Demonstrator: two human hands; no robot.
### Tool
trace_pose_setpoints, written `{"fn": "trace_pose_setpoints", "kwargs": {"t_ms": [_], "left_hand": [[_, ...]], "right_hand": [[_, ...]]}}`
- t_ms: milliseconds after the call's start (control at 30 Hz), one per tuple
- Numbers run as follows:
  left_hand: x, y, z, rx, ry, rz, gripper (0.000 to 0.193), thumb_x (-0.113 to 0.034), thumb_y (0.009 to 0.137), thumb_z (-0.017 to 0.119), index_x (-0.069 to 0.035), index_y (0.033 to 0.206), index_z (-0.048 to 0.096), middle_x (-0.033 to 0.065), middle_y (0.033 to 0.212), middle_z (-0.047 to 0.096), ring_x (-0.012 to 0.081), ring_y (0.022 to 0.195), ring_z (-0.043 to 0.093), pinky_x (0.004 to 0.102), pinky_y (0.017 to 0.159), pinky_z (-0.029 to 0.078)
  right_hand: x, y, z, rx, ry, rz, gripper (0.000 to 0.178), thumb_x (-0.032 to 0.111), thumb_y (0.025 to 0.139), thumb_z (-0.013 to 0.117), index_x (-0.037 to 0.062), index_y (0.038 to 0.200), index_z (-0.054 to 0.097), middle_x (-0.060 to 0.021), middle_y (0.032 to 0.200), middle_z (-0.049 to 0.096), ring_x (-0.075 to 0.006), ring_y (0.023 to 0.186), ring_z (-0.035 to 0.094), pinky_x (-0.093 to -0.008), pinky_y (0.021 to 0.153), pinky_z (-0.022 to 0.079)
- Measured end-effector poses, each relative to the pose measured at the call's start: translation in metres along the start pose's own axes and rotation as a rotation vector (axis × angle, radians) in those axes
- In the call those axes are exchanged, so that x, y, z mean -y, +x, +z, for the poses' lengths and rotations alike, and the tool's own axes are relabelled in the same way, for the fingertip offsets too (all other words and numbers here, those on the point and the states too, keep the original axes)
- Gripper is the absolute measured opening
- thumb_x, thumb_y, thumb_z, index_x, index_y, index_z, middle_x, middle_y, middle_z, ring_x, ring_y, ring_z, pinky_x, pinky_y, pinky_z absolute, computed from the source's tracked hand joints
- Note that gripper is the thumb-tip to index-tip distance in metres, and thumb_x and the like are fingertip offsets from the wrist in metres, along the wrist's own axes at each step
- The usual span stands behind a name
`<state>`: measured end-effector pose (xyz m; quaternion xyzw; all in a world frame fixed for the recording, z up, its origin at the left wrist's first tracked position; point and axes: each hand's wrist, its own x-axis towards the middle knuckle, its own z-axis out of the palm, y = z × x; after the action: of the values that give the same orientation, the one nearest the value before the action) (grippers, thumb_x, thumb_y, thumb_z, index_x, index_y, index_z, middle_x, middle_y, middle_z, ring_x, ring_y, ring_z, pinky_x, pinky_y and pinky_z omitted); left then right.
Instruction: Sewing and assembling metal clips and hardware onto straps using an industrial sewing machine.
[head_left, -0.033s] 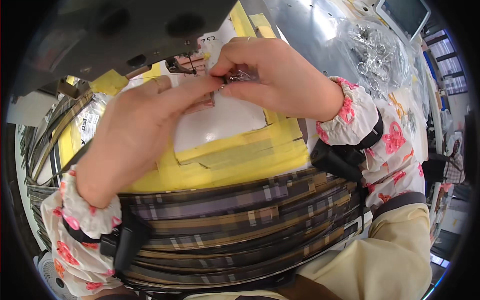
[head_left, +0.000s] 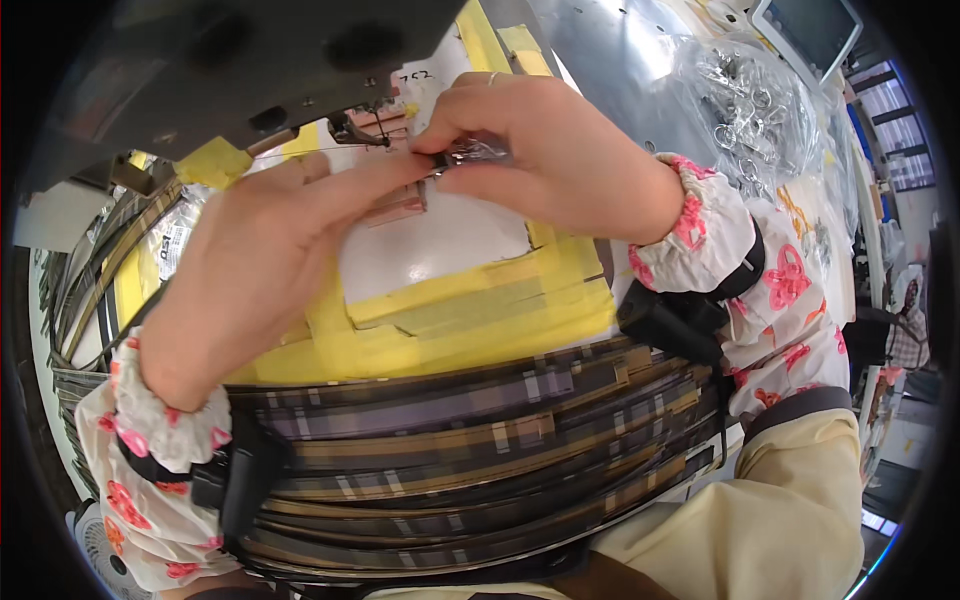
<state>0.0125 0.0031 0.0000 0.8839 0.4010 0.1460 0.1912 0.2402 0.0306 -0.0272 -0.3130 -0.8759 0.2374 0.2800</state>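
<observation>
Beside the sewing machine's needle area (head_left: 378,135), my two hands meet at the fingertips. Between the thumb and forefinger of my right hand (head_left: 545,150) is a shiny metal fitting (head_left: 468,153), partly wrapped in clear film; its exact kind is hidden. My left hand (head_left: 265,245) reaches in from the left, its forefinger stretched to the fitting's dark end. Its other fingers curl underneath, out of sight, and what they hold cannot be made out. Under the hands lies a white plate (head_left: 440,255) edged with yellow tape (head_left: 470,325). A thread crosses to the needle area.
The dark machine head (head_left: 250,70) overhangs the upper left. Several plaid straps (head_left: 430,435) lie in rows along the near edge; more straps (head_left: 75,290) hang at the left. A clear bag of metal clasps (head_left: 745,115) and a screen (head_left: 808,35) are at the right.
My left hand has shifted slightly to the left and toward me. My right fingers and the metal fitting have moved a little left.
</observation>
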Motion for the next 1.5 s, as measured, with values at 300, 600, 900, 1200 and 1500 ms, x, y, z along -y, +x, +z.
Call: {"fn": "trace_pose_setpoints", "kwargs": {"t_ms": [300, 600, 900, 1200, 1500], "left_hand": [[0.011, -0.003, -0.008, 0.066, 0.05, -0.001, 0.04, 0.005, 0.087, 0.048, -0.009, 0.123, 0.061, 0.0145, 0.08, 0.056, 0.0277, 0.073, 0.053, 0.0349, 0.07, 0.043], [0.014, -0.004, -0.005, 0.047, 0.08, 0.029, 0.038, 0.006, 0.087, 0.049, -0.006, 0.121, 0.061, 0.0145, 0.08, 0.055, 0.0276, 0.071, 0.051, 0.0331, 0.067, 0.042], [0.022, 0.001, -0.004, 0.025, 0.051, 0.112, 0.037, 0.004, 0.087, 0.051, -0.006, 0.121, 0.061, 0.0131, 0.078, 0.052, 0.0258, 0.07, 0.05, 0.0322, 0.066, 0.041], [0.013, -0.007, -0.001, 0.038, 0.245, 0.043, 0.041, 0.004, 0.081, 0.055, -0.009, 0.119, 0.063, 0.0114, 0.082, 0.053, 0.0272, 0.075, 0.053, 0.0356, 0.066, 0.044], [0.018, -0.018, 0.0, -0.117, 0.378, 0.146, 0.047, 0.006, 0.07, 0.058, -0.008, 0.114, 0.065, 0.0146, 0.098, 0.059, 0.0317, 0.086, 0.06, 0.0369, 0.073, 0.049]], "right_hand": [[-0.009, -0.006, -0.002, 0.004, -0.052, -0.068, 0.02, 0.002, 0.081, 0.063, 0.002, 0.1, 0.068, -0.0111, 0.091, 0.061, -0.03, 0.083, 0.061, -0.0349, 0.075, 0.048], [-0.014, -0.005, -0.002, -0.016, -0.062, -0.193, 0.018, -0.001, 0.08, 0.061, 0.0013, 0.097, 0.067, -0.011, 0.093, 0.063, -0.0295, 0.085, 0.062, -0.035, 0.076, 0.049], [-0.003, -0.006, -0.002, 0.013, -0.531, -0.292, 0.022, 0.001, 0.077, 0.062, 0.009, 0.096, 0.069, -0.0052, 0.091, 0.061, -0.0253, 0.081, 0.06, -0.0348, 0.07, 0.049], [0.008, -0.007, 0.001, 0.072, -0.732, -0.291, 0.03, 0.003, 0.071, 0.06, 0.0062, 0.101, 0.063, -0.0052, 0.088, 0.059, -0.0233, 0.08, 0.059, -0.0351, 0.068, 0.048], [0.022, -0.004, -0.005, 0.168, -0.729, -0.211, 0.036, 0.007, 0.07, 0.061, 0.003, 0.106, 0.061, -0.0055, 0.093, 0.059, -0.021, 0.083, 0.057, -0.0339, 0.07, 0.046]]}}
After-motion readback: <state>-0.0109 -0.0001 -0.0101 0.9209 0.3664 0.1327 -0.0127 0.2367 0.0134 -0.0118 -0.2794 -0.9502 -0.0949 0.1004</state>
